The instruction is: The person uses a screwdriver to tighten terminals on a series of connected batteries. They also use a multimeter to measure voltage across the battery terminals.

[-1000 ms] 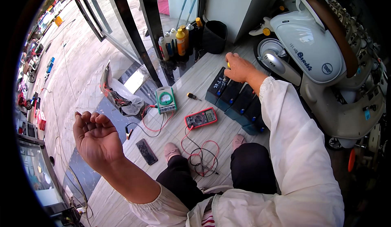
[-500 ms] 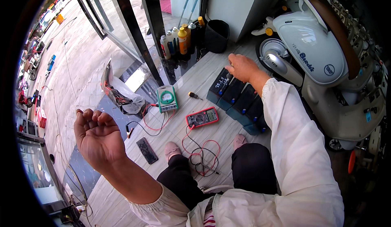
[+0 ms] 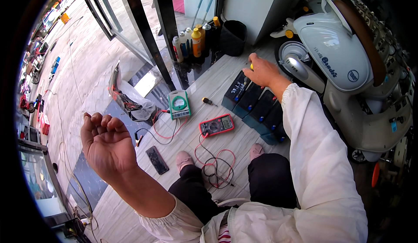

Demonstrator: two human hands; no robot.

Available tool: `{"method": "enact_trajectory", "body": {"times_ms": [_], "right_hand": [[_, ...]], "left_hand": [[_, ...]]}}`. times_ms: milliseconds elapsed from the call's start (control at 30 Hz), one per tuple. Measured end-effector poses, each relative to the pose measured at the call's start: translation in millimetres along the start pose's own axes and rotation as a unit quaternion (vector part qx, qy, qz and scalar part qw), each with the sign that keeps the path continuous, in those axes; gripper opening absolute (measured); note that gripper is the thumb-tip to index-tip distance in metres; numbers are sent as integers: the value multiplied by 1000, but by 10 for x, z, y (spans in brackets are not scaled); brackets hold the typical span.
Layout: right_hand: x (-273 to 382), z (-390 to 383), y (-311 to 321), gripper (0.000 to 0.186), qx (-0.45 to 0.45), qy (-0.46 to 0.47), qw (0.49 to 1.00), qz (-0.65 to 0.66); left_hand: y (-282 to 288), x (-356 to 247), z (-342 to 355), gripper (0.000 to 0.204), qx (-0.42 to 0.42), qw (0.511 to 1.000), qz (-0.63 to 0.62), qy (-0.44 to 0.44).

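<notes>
Batteries [image 3: 257,108] stood in a row on the floor [image 3: 217,88] under the right hand [image 3: 264,72].
Its fingers were closed round a yellow-handled tool [image 3: 251,67] at the row's far end; I could not tell whether the tip touched. The left hand [image 3: 112,146] hung palm up, fingers half curled. A red meter [image 3: 216,125], a green meter [image 3: 179,105] and a screwdriver [image 3: 207,100] lay between the hands.

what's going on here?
A person's right hand holds a yellow-handled tool, mostly hidden by the fingers, over the end of a row of dark batteries. The left hand is raised with its palm up, fingers curled and nothing in it. On the floor between them lie a red meter, a green meter, a small screwdriver and a phone.
</notes>
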State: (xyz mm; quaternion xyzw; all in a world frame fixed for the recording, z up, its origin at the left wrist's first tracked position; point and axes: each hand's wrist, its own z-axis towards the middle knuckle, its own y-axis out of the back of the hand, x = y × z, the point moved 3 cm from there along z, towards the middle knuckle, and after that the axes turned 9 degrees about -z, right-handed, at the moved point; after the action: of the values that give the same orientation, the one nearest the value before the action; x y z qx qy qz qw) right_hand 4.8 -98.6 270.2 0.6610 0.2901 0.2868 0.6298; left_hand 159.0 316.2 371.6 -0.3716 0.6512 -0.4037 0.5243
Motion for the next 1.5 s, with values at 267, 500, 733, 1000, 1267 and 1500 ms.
{"method": "enact_trajectory", "body": {"times_ms": [267, 500, 733, 1000, 1267, 1500], "right_hand": [[44, 39, -31, 35, 26, -12, 999, -19], [-110, 99, -69, 39, 29, 66, 997, -23], [-152, 89, -134, 36, -35, 91, 995, 23], [-125, 128, -160, 29, -7, 15, 1000, 6], [-73, 93, -123, 36, 46, 11, 999, -5], [-166, 92, -164, 44, 23, 55, 998, 10]], "left_hand": [[13, 0, 20, 15, 5, 1000, -3, 7], [7, 68, 6, 17, -3, 1000, -9, 15], [-4, 91, -2, 17, -5, 1000, -10, 19], [-11, 58, 10, 17, -3, 1000, -13, 20], [-52, 102, -14, 18, -13, 1000, -7, 20], [-41, 177, -24, 20, -16, 999, -17, 29]]}}
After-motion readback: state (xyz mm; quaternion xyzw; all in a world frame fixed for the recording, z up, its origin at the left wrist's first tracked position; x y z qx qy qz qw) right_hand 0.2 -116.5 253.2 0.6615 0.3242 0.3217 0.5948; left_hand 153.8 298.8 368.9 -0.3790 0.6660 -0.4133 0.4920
